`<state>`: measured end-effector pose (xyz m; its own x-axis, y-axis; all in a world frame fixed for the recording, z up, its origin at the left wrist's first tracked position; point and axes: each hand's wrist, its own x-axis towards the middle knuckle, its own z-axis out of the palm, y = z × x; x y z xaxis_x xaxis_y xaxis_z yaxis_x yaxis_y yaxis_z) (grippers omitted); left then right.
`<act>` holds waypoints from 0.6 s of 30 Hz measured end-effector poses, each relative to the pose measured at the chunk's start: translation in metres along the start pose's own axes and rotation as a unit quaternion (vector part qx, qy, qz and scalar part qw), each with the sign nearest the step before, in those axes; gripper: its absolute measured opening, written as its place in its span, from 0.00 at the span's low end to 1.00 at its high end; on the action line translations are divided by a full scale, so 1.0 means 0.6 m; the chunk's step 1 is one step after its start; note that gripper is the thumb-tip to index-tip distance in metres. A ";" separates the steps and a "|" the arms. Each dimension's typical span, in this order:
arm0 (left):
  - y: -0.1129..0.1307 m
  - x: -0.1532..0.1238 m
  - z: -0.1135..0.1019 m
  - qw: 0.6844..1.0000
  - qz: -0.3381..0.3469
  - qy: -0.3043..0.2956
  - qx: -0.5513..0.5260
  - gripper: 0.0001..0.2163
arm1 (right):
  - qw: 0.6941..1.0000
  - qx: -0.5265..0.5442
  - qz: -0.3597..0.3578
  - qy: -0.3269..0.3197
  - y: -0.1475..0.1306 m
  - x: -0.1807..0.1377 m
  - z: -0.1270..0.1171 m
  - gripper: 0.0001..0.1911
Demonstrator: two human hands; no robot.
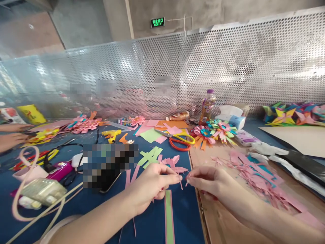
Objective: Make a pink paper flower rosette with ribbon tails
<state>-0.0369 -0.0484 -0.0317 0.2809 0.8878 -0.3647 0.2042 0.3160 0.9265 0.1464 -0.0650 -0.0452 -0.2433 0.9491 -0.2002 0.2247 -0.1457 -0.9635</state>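
My left hand (154, 179) is closed in a pinch, with a thin pink paper strip (181, 185) showing below its fingertips. Just across a small gap, my right hand (213, 179) pinches another sliver of pink paper (187, 184). Behind the fingers lies a pink paper flower shape (175, 164); whether my left hand touches it I cannot tell. Light green paper strips (150, 156) lie crossed beyond my left hand. Below the hands, a long green strip with pink edges (168, 217) runs toward me on the blue tabletop (186, 213).
Scissors with red and yellow handles (181, 139) lie ahead, near finished paper flowers (220, 130) and a drink bottle (208, 106). Pink scraps (264, 179) cover cardboard (218, 220) at right. A phone (109, 173), cables and a yellow glue gun (111, 135) are left. Another person's hands (12, 139) work far left.
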 end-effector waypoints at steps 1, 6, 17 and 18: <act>-0.002 0.000 0.001 1.000 -0.002 0.001 0.011 0.08 | 1.000 0.006 0.013 -0.006 0.002 -0.002 0.002 0.12; -0.011 0.002 0.006 0.998 -0.004 -0.004 0.056 0.09 | 0.997 -0.023 0.067 -0.023 0.001 -0.010 0.007 0.11; 0.007 -0.006 0.012 0.999 -0.012 0.004 0.032 0.09 | 0.999 -0.031 -0.028 -0.016 0.013 -0.009 0.011 0.10; 0.009 -0.007 0.011 0.999 -0.015 -0.004 0.034 0.09 | 0.999 -0.035 -0.029 -0.013 0.013 -0.010 0.011 0.11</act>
<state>-0.0310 -0.0528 -0.0259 0.2806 0.8757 -0.3929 0.2749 0.3188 0.9071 0.1432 -0.0735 -0.0526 -0.2831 0.9474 -0.1491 0.2741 -0.0690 -0.9592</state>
